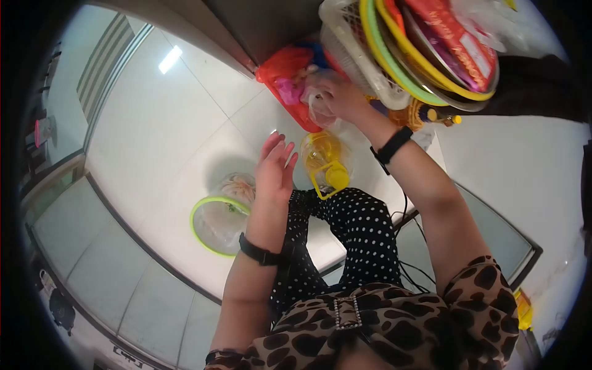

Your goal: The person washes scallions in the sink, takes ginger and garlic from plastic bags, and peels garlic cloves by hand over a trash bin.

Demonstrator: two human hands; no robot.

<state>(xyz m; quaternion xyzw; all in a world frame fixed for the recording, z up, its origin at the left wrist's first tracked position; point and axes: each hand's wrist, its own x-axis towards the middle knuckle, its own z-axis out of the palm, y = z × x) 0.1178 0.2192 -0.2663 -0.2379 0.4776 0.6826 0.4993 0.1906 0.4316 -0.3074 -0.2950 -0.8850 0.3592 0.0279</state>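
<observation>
My right hand [345, 100] reaches to the red plastic basket or bag [290, 68], its fingers closed on a thin clear plastic bag [317, 105]. A pink bag [288, 90] lies beside it among the red plastic. My left hand [275, 166] is raised with its fingers apart and nothing in it. Between my arms stands a large clear oil jug [322, 151] with a yellow cap and handle. Below my left hand is a green-rimmed mesh basket or bin [192, 225], partly hidden by my forearm, with a pale bundle [237, 187] beside it.
Stacked colander-like baskets [370, 61] with green and yellow rims hold a red packet [453, 37] at upper right. Bottles with yellow caps [425, 114] stand below them. Dark cables [407, 216] run beside my knee. A dark cabinet panel [265, 28] borders the white tiled floor [166, 135].
</observation>
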